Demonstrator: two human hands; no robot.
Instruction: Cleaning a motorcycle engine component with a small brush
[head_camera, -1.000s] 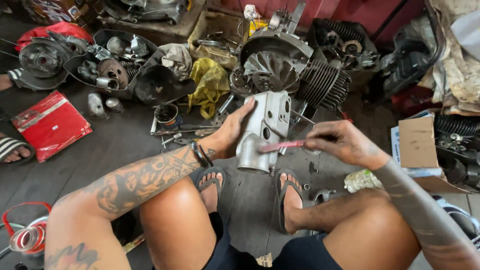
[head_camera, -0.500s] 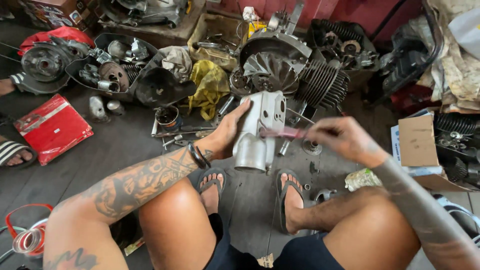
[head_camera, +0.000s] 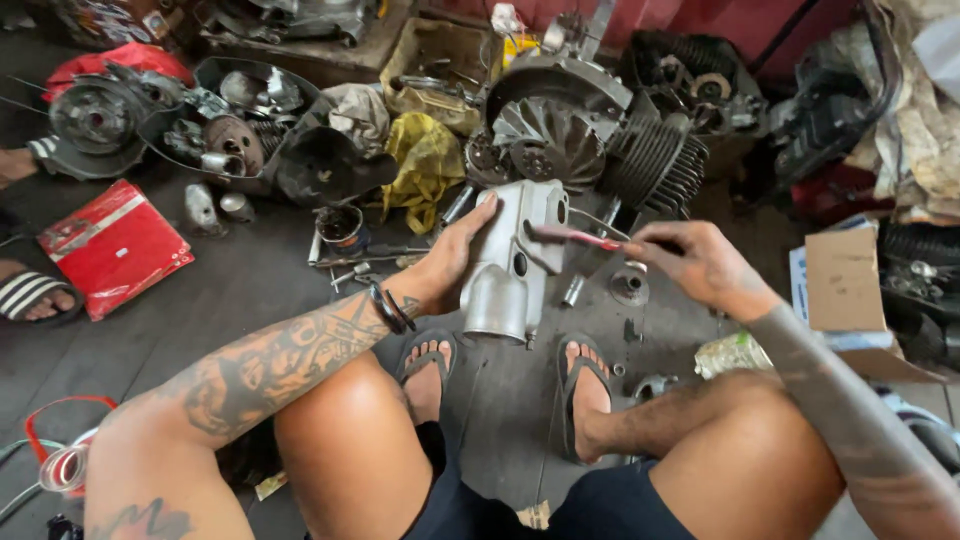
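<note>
My left hand (head_camera: 455, 255) clasps a grey metal casing (head_camera: 510, 262) standing upright on the floor between my sandalled feet. My right hand (head_camera: 700, 265) pinches a red-handled brush (head_camera: 570, 236), its bristles against the casing. The casing looks heavy, rigid and probably greasy, best held by its broad sides. Engine parts (head_camera: 590, 130) crowd close behind; open floor (head_camera: 230, 300) lies left.

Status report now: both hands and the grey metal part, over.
Left hand steadies grey metal casing upright on floor. Right hand holds pink-handled brush, its head against casing. Loose parts around, none between hands.
</note>
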